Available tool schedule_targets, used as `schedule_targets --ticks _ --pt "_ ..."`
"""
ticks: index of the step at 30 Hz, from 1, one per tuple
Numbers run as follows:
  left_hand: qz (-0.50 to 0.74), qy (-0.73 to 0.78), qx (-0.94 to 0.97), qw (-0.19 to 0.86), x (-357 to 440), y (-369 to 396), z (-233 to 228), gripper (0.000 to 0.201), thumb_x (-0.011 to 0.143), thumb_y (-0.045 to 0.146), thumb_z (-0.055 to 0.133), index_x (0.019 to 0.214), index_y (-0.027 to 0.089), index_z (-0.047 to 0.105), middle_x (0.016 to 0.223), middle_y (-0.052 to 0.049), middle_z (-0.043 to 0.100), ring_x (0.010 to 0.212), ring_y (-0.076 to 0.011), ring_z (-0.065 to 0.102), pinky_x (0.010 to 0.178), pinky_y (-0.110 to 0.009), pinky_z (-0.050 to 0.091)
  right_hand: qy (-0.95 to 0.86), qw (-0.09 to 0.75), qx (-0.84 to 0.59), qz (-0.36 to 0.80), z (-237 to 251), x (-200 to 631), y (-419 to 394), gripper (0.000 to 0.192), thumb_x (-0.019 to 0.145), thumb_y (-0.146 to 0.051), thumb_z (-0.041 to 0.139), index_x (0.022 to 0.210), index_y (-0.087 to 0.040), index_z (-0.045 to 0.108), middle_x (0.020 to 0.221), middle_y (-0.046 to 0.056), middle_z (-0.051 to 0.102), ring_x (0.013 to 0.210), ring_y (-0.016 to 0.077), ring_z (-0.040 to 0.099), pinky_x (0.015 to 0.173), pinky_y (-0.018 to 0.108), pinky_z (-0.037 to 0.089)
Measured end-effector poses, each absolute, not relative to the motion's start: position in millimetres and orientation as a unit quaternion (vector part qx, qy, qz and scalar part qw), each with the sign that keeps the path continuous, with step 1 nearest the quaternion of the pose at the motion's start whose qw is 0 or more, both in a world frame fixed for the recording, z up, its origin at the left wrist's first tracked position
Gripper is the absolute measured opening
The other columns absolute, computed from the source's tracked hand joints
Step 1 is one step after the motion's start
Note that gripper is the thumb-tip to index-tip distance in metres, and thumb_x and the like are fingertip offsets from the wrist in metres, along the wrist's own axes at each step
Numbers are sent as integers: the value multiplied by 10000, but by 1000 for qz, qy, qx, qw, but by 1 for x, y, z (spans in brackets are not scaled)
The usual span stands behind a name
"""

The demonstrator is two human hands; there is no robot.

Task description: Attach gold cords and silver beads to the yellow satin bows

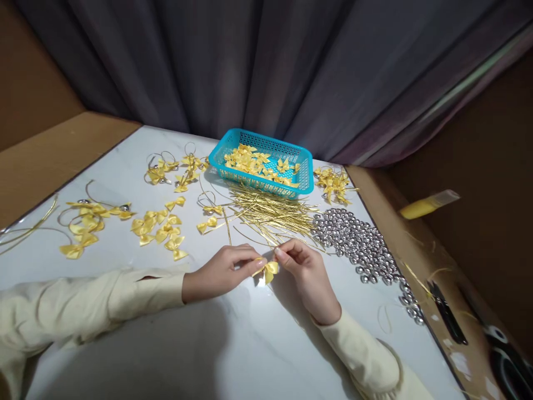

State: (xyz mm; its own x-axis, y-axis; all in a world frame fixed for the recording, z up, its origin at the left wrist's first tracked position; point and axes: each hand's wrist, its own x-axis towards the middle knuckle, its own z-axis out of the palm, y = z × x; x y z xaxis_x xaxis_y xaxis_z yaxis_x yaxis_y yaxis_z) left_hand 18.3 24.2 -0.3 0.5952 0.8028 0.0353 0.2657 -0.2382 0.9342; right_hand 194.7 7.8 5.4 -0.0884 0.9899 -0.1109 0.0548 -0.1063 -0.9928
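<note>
My left hand [227, 270] pinches a yellow ribbon bow [270, 271] between thumb and fingers, just above the white tabletop. On the bow's other side my right hand [306, 272] is closed, thumb against fingertips, right beside it. What sits in that pinch is too small to make out. Beyond both hands lies a loose pile of gold wire ties [278, 214]. A spread of shiny silver beads [360, 241] is to the right of my right hand. Several yellow bows [160, 225] lie left of the ties.
A turquoise basket [308, 172] holding yellow bows stands at the back. More bows with looped ties [85, 222] lie far left; another cluster [333, 183] is right of the basket. Black-handled snips [447, 314] and dark scissors [510, 361] rest beyond the right edge. A curtain [250, 66] hangs behind.
</note>
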Motion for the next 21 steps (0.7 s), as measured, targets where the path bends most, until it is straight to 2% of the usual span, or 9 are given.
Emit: schedule_targets --ticks 4,7,10,13,16,21 --pt "272 372 722 517 19 24 0 297 891 295 417 736 125 604 717 -15 559 685 -118 502 614 -225 372 -487 426 -502 573 5 197 12 224 769 -369 623 702 -163 564 682 2 583 648 117 504 637 242 385" --pt "275 374 713 526 17 24 0 294 887 298 419 750 122 611 714 -17 563 685 -120 507 613 -227 379 -516 381 -478 601 8 197 15 309 816 -449 547 716 -157 571 711 14 576 673 121 495 656 251 380" --pt "271 361 705 547 17 23 0 300 890 294 414 734 124 607 720 -22 584 697 -124 527 636 -234 395 -559 323 -475 598 11 196 15 417 840 -513 473 643 -152 539 655 6 535 626 111 459 617 249 356" --pt "272 336 690 580 17 24 0 310 896 292 406 710 125 590 719 -26 599 702 -126 549 658 -238 414 -562 296 -471 612 11 194 13 420 824 -506 505 599 -152 509 589 -13 497 579 100 444 587 244 347" --pt "271 321 671 611 18 25 -1 301 899 294 408 725 121 583 734 -35 613 717 -131 561 675 -243 425 -531 305 -459 643 8 190 10 419 826 -482 516 570 -152 491 516 -28 464 511 85 423 539 235 331" --pt "267 318 656 630 18 26 1 298 903 291 409 730 120 582 726 -26 605 711 -122 549 674 -232 418 -461 354 -479 658 5 185 8 420 799 -447 568 527 -154 440 446 -58 372 424 50 289 432 217 215"
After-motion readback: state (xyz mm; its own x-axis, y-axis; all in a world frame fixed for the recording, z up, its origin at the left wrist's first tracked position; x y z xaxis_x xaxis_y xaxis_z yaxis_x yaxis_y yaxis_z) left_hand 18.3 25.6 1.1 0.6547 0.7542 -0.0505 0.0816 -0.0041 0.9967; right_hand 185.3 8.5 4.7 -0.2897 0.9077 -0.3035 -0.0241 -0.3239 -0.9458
